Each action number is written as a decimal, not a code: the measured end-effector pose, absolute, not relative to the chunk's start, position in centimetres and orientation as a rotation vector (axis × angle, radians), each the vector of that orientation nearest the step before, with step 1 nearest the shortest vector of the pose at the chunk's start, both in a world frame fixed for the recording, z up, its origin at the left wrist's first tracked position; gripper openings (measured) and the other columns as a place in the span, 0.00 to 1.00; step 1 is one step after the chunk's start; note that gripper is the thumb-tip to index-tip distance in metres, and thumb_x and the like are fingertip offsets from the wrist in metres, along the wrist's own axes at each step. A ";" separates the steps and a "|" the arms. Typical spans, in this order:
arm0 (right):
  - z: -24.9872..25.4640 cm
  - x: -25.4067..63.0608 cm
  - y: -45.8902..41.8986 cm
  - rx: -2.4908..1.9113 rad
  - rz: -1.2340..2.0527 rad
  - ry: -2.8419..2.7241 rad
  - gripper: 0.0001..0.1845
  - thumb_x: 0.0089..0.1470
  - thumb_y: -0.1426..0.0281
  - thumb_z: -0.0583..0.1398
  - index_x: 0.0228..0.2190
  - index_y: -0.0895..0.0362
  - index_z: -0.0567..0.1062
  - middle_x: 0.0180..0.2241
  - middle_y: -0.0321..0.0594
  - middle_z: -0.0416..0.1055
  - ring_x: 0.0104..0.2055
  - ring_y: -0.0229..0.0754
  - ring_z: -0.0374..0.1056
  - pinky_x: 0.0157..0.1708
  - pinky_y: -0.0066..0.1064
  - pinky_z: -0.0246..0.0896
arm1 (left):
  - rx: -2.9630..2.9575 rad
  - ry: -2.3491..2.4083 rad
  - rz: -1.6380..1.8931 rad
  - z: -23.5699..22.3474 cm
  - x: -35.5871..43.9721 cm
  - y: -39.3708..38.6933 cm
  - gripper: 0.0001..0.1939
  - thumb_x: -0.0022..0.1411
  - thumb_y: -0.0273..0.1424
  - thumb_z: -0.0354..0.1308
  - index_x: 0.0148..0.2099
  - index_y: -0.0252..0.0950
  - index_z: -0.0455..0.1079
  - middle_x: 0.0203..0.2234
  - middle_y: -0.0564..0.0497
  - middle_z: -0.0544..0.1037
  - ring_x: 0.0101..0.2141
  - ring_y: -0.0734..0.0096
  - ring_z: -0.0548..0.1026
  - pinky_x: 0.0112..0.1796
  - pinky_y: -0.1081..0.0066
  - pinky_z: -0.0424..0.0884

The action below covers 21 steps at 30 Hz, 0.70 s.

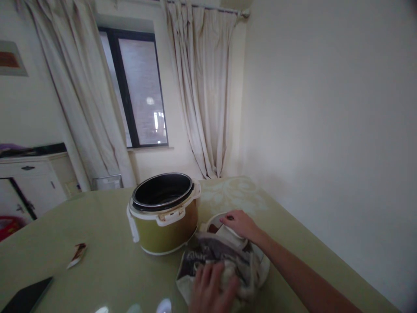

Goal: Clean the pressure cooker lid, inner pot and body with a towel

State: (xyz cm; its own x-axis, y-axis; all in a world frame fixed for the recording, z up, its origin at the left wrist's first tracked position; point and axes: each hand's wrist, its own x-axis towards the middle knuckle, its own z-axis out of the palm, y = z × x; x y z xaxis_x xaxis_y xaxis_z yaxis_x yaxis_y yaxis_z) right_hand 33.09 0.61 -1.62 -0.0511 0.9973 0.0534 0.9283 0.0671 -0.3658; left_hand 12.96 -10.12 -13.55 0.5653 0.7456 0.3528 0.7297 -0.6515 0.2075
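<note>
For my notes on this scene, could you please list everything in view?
Olive-gold electric cooker with black inner pot: one, table centre, open.
White round lid: one, right of cooker, under cloth.
Grey-brown patterned cloth: one, over lid.
Small brown-white packet: one, table left.
Dark flat tablet: one, bottom left.
Pale green table: one.
Cream curtains: two, flanking window.
White cabinet: one, left.
Left hand: pressing cloth.
Right hand: on lid's edge.

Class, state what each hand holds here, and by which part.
The left hand presses a cloth onto the lid; the right hand grips the lid's far rim.
</note>
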 end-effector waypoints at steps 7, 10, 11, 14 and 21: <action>-1.0 31.5 0.6 -2.093 0.222 -2.051 0.25 0.69 0.51 0.54 0.42 0.51 0.87 0.46 0.48 0.84 0.48 0.53 0.79 0.41 0.35 0.65 | 2.840 1.042 0.671 -12.3 17.4 -10.3 0.26 0.72 0.37 0.57 0.69 0.63 0.67 0.67 0.45 0.72 0.63 0.40 0.72 0.61 0.38 0.68; -0.9 31.4 0.9 -2.173 0.158 -2.035 0.26 0.69 0.52 0.52 0.45 0.51 0.86 0.47 0.50 0.84 0.49 0.55 0.80 0.43 0.39 0.68 | 2.705 1.250 0.594 -7.2 19.0 -8.9 0.27 0.67 0.39 0.64 0.66 0.49 0.70 0.63 0.39 0.74 0.60 0.36 0.72 0.60 0.33 0.66; -0.9 31.5 1.0 -2.198 0.148 -2.022 0.27 0.70 0.52 0.51 0.46 0.51 0.86 0.47 0.51 0.83 0.49 0.56 0.80 0.44 0.40 0.68 | 2.667 1.308 0.576 -5.9 19.5 -8.5 0.25 0.66 0.39 0.65 0.63 0.45 0.72 0.61 0.38 0.75 0.59 0.36 0.72 0.60 0.33 0.66; -0.7 32.0 1.6 -2.242 0.144 -1.989 0.29 0.70 0.53 0.50 0.48 0.54 0.85 0.48 0.55 0.83 0.51 0.58 0.80 0.46 0.43 0.69 | 2.685 1.286 0.528 -4.3 20.4 -8.0 0.24 0.65 0.40 0.66 0.61 0.41 0.73 0.60 0.36 0.74 0.60 0.37 0.70 0.61 0.34 0.64; -0.5 32.5 1.8 -2.233 0.117 -2.020 0.29 0.71 0.53 0.49 0.48 0.56 0.85 0.50 0.58 0.82 0.53 0.60 0.79 0.48 0.46 0.70 | 2.951 0.744 0.398 -8.8 15.3 -9.2 0.35 0.62 0.48 0.68 0.69 0.53 0.65 0.68 0.41 0.67 0.63 0.36 0.66 0.60 0.34 0.64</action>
State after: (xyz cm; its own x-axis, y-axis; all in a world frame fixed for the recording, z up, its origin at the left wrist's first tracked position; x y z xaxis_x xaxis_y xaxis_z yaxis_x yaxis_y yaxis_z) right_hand 32.49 1.80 -0.50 0.1022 0.9944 0.0281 0.9844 -0.0971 -0.1467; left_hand 15.26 -9.22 -8.82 0.8490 0.4749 0.2315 0.4562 -0.8800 0.1320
